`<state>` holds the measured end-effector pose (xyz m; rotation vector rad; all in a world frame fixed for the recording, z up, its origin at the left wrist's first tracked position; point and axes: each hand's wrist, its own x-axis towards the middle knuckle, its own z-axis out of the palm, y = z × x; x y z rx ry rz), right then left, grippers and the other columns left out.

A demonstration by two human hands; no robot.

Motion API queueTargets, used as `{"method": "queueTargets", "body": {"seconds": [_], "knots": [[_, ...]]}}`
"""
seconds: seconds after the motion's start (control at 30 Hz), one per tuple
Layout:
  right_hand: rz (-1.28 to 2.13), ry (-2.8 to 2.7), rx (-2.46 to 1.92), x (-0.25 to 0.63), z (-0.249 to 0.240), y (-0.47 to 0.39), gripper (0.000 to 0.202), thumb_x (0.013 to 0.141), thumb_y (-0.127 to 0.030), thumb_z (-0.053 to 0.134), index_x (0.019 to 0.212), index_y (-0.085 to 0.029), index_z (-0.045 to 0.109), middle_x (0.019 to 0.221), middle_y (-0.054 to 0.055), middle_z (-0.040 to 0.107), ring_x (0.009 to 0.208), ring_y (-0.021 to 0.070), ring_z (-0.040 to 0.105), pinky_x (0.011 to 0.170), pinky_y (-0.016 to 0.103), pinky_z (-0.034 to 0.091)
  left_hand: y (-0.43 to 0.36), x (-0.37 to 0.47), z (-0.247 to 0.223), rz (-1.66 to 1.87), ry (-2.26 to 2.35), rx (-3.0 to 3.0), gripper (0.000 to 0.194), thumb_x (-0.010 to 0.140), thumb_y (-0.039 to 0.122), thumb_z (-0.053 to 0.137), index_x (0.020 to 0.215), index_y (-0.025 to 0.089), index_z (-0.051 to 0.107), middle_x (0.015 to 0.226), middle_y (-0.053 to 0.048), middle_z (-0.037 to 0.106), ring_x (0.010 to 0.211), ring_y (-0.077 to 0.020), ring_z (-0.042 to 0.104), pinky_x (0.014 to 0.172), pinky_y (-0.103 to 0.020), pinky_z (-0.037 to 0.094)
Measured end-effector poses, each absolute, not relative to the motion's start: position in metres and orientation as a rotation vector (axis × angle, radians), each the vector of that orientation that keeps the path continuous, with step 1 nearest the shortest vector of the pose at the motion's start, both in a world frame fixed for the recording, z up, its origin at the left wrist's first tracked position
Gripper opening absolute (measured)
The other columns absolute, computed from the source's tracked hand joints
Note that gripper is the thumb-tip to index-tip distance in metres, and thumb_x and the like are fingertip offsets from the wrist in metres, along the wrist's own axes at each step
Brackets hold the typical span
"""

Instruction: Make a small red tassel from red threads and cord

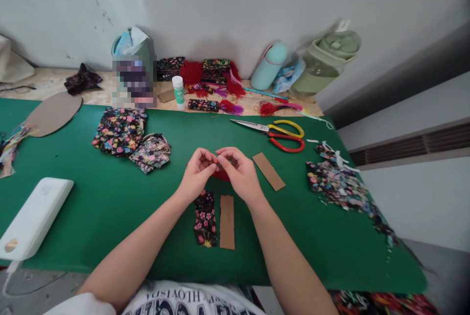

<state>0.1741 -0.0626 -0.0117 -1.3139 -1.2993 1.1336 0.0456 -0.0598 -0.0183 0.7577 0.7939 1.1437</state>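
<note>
My left hand [200, 168] and my right hand [237, 168] meet fingertip to fingertip over the middle of the green mat. Both are closed in a pinch on a small bundle of red thread [221, 176], mostly covered by the fingers. Just below them on the mat lies a strip of black floral fabric [205, 222], with a narrow cardboard strip [227, 222] beside it. Another cardboard strip [269, 172] rests at an angle to the right of my right hand. Beyond it are scissors [271, 131] with one yellow and one red handle.
Folded floral fabric [121, 131] and lighter fabric pieces [151, 152] lie left; a white power bank [36, 219] is nearer. Fabric scraps [336, 185] spread along the right. Behind stand a glue stick [178, 93], a teal bottle [269, 67], a green jug [325, 62] and tasselled floral pieces [203, 105].
</note>
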Motion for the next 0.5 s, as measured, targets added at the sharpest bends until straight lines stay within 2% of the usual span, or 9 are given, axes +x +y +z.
{"method": "queueTargets", "body": {"seconds": [0.27, 0.37, 0.5], "knots": [[1.285, -1.183, -1.307, 0.1764, -0.014, -0.06, 0.028, 0.074, -0.048, 0.067, 0.07, -0.021, 0.062, 0.099, 0.007, 0.066, 0.088, 0.0192, 0.06, 0.077, 0.033, 0.051, -0.0609, 0.0461, -0.0182, 1.148, 0.828, 0.792, 0.026, 0.065, 0.02, 0.075, 0.078, 0.016, 0.053, 0.075, 0.001, 0.054, 0.069, -0.0089, 0.052, 0.066, -0.021, 0.043], [1.319, -1.14, -1.307, 0.1774, -0.0143, -0.0597, 0.029, 0.071, -0.049, 0.07, 0.069, -0.021, 0.064, 0.099, 0.007, 0.066, 0.091, 0.0202, 0.06, 0.079, 0.033, 0.051, -0.0609, 0.0453, -0.018, 1.158, 0.844, 0.823, 0.024, 0.067, 0.019, 0.075, 0.078, 0.016, 0.054, 0.075, 0.001, 0.055, 0.07, -0.0098, 0.052, 0.067, -0.022, 0.042], [1.399, -1.041, -1.306, 0.1783, -0.0141, -0.0592, 0.029, 0.066, -0.049, 0.073, 0.067, -0.02, 0.065, 0.092, 0.006, 0.067, 0.083, 0.0189, 0.06, 0.077, 0.033, 0.05, -0.0612, 0.046, -0.0171, 1.178, 0.864, 0.86, 0.02, 0.068, 0.015, 0.073, 0.077, 0.016, 0.055, 0.074, 0.001, 0.056, 0.071, -0.0104, 0.052, 0.067, -0.022, 0.042]]}}
